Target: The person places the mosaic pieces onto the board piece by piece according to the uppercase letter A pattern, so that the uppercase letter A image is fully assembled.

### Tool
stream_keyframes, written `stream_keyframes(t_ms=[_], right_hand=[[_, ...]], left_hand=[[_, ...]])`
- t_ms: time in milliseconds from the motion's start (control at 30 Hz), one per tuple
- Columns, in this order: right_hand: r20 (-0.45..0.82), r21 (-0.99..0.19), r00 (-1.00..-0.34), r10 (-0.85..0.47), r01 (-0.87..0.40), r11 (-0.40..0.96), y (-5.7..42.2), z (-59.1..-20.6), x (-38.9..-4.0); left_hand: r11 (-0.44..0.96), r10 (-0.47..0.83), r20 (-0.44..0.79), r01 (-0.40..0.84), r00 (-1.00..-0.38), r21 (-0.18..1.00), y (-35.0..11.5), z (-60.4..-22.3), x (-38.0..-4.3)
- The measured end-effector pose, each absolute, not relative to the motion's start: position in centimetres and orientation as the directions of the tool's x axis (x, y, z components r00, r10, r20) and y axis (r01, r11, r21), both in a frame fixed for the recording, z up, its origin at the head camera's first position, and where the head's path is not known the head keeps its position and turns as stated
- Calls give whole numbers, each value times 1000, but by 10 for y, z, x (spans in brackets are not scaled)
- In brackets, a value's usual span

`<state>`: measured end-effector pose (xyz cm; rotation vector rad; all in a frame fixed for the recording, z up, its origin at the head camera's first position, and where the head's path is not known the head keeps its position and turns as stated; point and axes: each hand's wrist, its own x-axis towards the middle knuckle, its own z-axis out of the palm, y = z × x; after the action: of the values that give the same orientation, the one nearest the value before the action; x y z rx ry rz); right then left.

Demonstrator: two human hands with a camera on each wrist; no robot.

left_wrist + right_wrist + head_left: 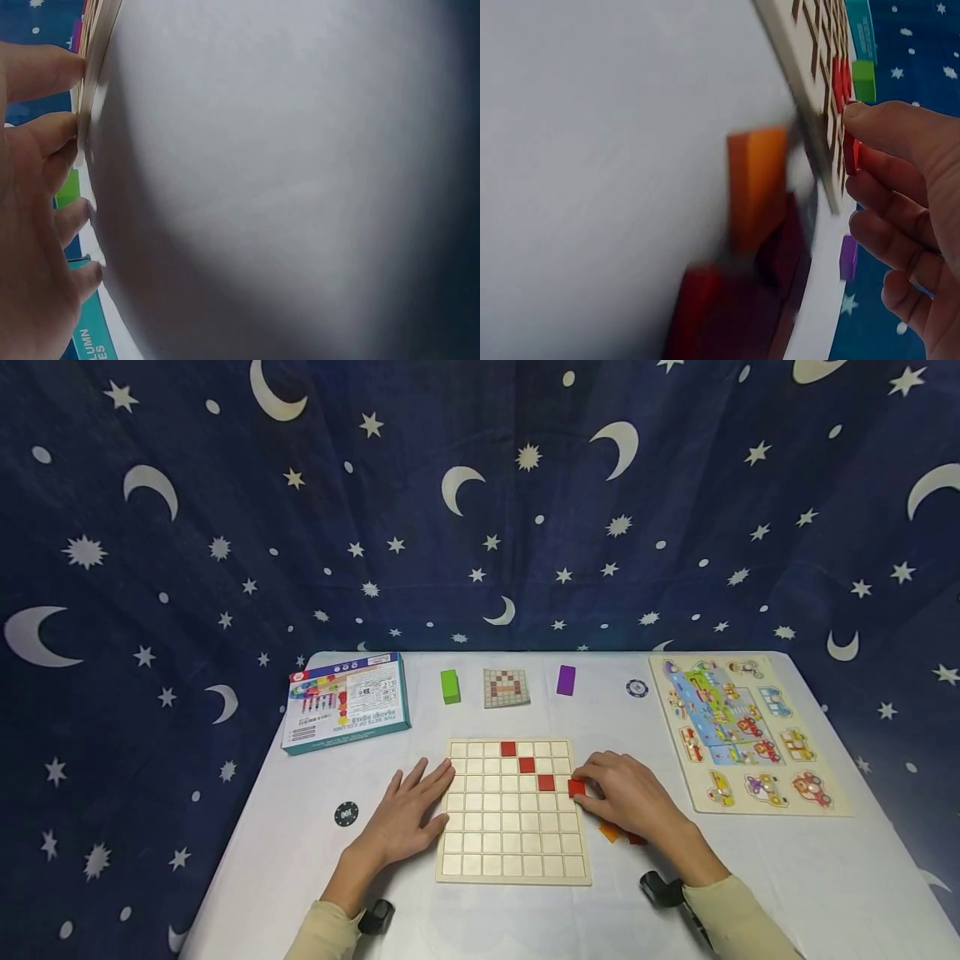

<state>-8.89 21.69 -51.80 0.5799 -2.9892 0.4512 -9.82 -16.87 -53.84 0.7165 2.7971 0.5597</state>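
On the pale wooden board ruled into squares, we count three flat red square tiles set in a descending diagonal from the top row, every other visible square bare, with a loose orange tile and dark red tiles lying just beside its right edge. We see the right hand pinching another thin red tile at that edge, while the left hand, fingers spread and grasping nothing, touches the left edge.

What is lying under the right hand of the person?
Partly under the right hand, an orange tile and red tiles show on the table. The hand hides the rest from the head view, so I cannot tell their number.
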Motion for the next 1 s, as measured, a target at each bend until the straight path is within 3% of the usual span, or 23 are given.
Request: stream_keyframes(t_ms=[433,1000], right_hand=[[137,-250,-874,-466,-486,838,175,-515,-90],[172,-194,-863,-474,-502,843,175,-523,-88]], left_hand=[[811,499,-102,422,-860,406,-170,-541,-100],[804,510,-108,428,-853,412,-171,-538,-100]])
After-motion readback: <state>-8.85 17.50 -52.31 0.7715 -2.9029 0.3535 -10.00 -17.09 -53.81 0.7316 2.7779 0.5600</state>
